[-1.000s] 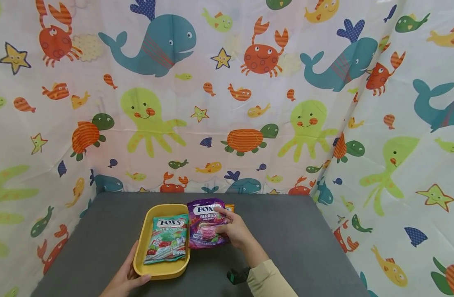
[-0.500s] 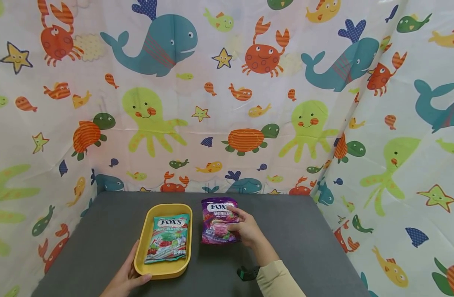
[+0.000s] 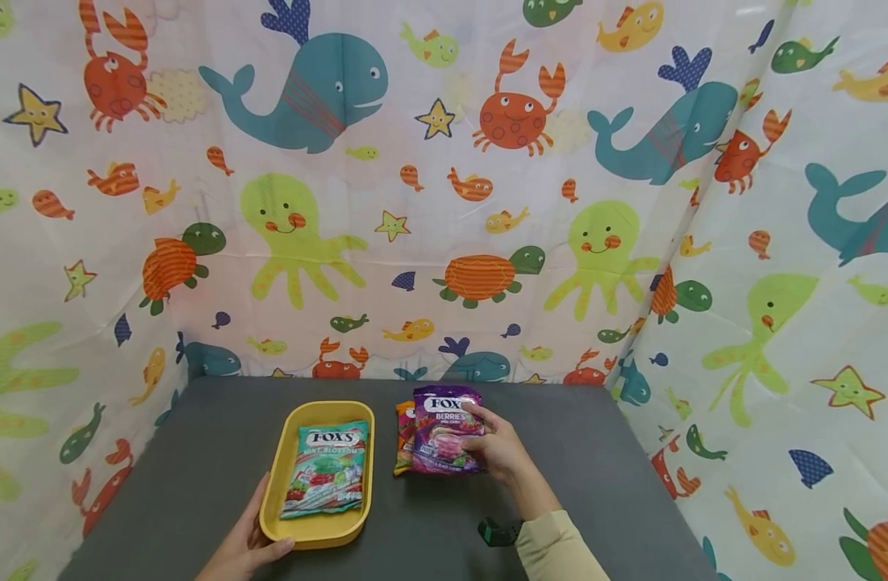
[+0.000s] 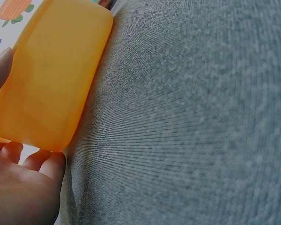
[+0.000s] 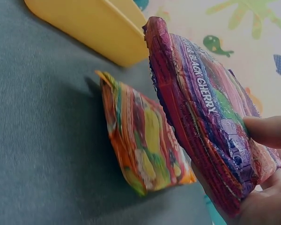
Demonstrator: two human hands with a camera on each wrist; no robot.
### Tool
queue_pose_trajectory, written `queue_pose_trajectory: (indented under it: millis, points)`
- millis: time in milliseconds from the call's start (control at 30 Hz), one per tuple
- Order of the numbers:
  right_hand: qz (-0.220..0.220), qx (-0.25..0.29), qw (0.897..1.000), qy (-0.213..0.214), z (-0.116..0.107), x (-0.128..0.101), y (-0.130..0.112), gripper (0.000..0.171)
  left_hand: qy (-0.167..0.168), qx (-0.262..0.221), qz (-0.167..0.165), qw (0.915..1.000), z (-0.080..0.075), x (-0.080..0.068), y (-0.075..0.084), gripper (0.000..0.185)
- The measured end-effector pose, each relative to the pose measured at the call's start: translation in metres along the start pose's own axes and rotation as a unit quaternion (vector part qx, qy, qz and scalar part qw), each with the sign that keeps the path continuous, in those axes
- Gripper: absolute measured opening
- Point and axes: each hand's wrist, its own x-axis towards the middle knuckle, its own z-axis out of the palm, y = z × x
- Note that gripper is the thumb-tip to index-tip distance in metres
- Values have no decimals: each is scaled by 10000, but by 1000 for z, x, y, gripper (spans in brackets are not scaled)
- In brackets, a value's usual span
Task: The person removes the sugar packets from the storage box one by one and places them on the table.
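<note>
My right hand (image 3: 503,453) holds a purple FOX'S Berries candy bag (image 3: 447,428) by its right side, thumb on the front. In the right wrist view this candy bag (image 5: 206,117) is tilted above the table. An orange candy bag (image 3: 404,440) lies beneath and to its left, mostly covered in the head view; the right wrist view shows more of the orange bag (image 5: 147,136). My left hand (image 3: 246,542) grips the near left corner of a yellow tray (image 3: 320,532). Inside the tray lies a teal FOX'S Mint Blossom candy bag (image 3: 326,472), with another edge showing under it.
The dark grey table (image 3: 560,484) extends around the tray and bags. A white curtain (image 3: 429,226) printed with sea animals closes off the back and both sides. Something teal (image 5: 215,211) shows at the bottom of the right wrist view.
The right hand has carried the purple bag rightward, away from the tray's right edge. The orange bag, earlier peeking out on its right, now shows on its left. The left hand stays put.
</note>
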Motion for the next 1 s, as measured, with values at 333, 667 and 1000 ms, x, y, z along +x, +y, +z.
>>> queue_pose_trajectory:
  millis: [333,667,1000]
  points:
    - [-59,-52,9995,309,-22,3,1,72,37,27,71,10000,0,-1,1,117]
    - [-9,-63,9982,590,-38,4,2,72,69,128,29,9999,-1,1,1,118]
    - [56,-402,9950,912,-56,6,7,72,11,99,-79,9999,-4,1,-2,118]
